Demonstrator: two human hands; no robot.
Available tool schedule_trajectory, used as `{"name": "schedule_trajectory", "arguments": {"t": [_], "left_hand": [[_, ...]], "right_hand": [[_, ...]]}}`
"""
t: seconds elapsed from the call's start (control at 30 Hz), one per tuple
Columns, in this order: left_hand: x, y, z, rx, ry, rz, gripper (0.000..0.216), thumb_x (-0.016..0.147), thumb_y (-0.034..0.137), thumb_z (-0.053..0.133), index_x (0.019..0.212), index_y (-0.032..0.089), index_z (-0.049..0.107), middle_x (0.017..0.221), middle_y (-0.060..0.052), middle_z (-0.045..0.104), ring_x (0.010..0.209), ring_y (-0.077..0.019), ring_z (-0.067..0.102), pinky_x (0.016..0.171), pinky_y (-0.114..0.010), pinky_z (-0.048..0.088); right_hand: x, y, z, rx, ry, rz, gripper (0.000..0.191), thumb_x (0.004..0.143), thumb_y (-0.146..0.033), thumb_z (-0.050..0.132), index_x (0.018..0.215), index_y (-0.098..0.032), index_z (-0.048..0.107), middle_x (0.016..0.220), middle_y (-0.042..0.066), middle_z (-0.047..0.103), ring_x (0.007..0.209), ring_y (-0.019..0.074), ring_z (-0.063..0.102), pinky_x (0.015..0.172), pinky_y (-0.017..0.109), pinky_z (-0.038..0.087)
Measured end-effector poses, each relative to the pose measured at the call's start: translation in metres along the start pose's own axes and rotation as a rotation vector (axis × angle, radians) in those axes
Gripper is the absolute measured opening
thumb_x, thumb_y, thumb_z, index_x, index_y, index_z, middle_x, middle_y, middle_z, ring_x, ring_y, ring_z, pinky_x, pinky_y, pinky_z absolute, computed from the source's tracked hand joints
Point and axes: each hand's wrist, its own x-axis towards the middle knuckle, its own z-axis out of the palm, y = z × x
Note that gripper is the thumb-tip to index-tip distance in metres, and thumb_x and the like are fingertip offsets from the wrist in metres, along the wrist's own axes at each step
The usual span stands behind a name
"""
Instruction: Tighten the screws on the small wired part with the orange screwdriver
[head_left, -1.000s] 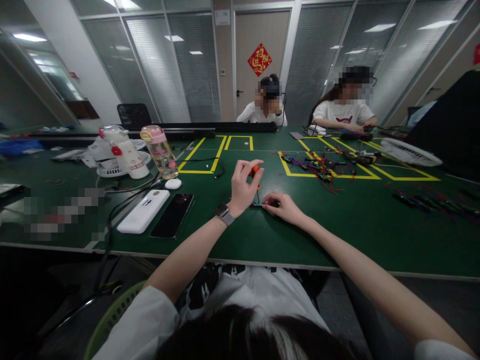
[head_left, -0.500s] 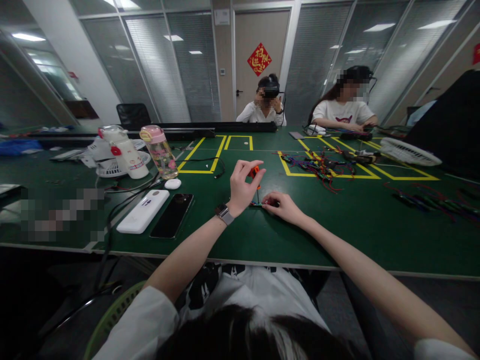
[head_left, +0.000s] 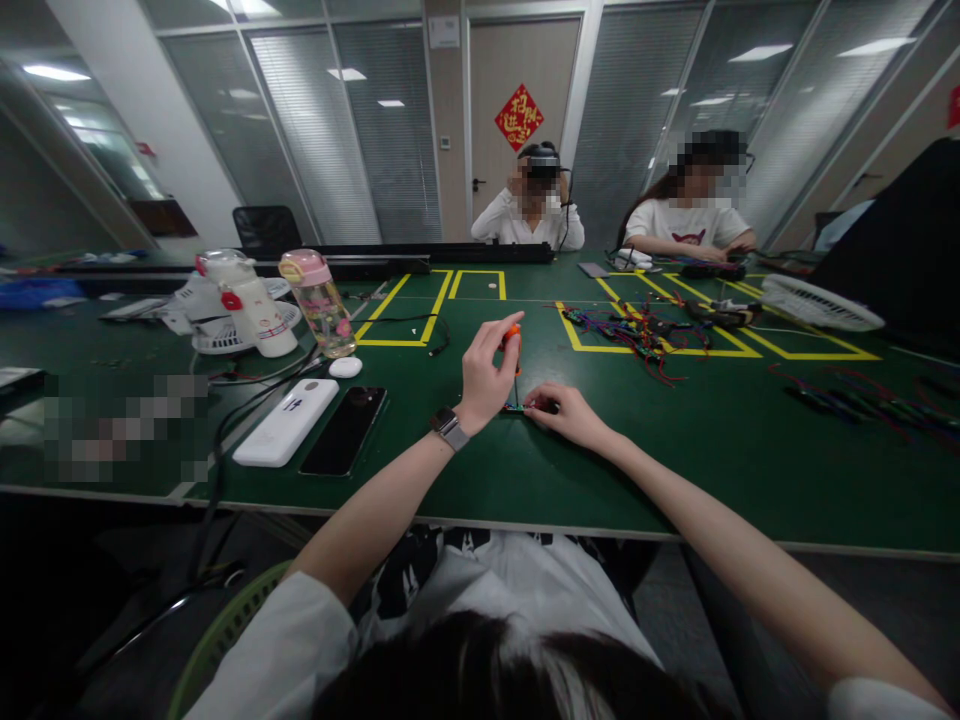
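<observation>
Green table, yellow markings
Green table (head_left: pixel 675 450) with yellow tape lines (head_left: pixel 420 340); orange-handled screwdriver (head_left: pixel 511 340); pink-capped bottle (head_left: pixel 319 300); white power bank (head_left: pixel 285 422).

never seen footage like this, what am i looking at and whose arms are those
No machine here: the camera sits on a person's head and looks down at their own two bare arms. The left hand, with a watch on its wrist, pinches a small orange-handled screwdriver upright. Its tip points down at a small dark part that the right hand holds against the green table. To the left lie a black phone, a white power bank and a pink-lidded bottle. A tangle of coloured wires lies further back. The people across the table are others at work.
</observation>
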Motion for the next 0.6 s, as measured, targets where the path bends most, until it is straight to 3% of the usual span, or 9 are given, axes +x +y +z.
{"name": "schedule_trajectory", "arguments": {"t": [0.27, 0.43, 0.6], "left_hand": [[0.0005, 0.0023, -0.0015, 0.062, 0.065, -0.001, 0.017, 0.09, 0.033, 0.055, 0.098, 0.019, 0.062, 0.085, -0.002, 0.053, 0.077, -0.0121, 0.052, 0.07, -0.025, 0.046], [-0.0011, 0.0036, -0.0018, 0.002, 0.007, -0.02, 0.031, 0.099, 0.029, 0.032, 0.116, 0.021, 0.057, 0.101, -0.006, 0.058, 0.094, -0.0143, 0.056, 0.083, -0.028, 0.047], [-0.0009, 0.0015, -0.001, -0.053, -0.012, -0.042, 0.031, 0.098, 0.027, 0.035, 0.123, 0.021, 0.052, 0.107, -0.007, 0.063, 0.097, -0.0144, 0.059, 0.085, -0.029, 0.048]], "right_hand": [[0.0001, 0.0014, 0.0007, -0.003, -0.003, 0.005, 0.014, 0.08, -0.027, 0.061, 0.084, -0.016, 0.067, 0.075, 0.003, 0.059, 0.065, 0.013, 0.052, 0.063, 0.026, 0.041], [0.0001, -0.0007, 0.0, 0.004, 0.0, 0.008, 0.013, 0.08, -0.027, 0.062, 0.084, -0.016, 0.067, 0.075, 0.003, 0.059, 0.065, 0.013, 0.053, 0.062, 0.025, 0.042], [0.0003, -0.0013, -0.0001, 0.0, 0.001, 0.005, 0.012, 0.08, -0.026, 0.062, 0.083, -0.016, 0.067, 0.075, 0.002, 0.059, 0.066, 0.0133, 0.054, 0.063, 0.026, 0.042]]}}
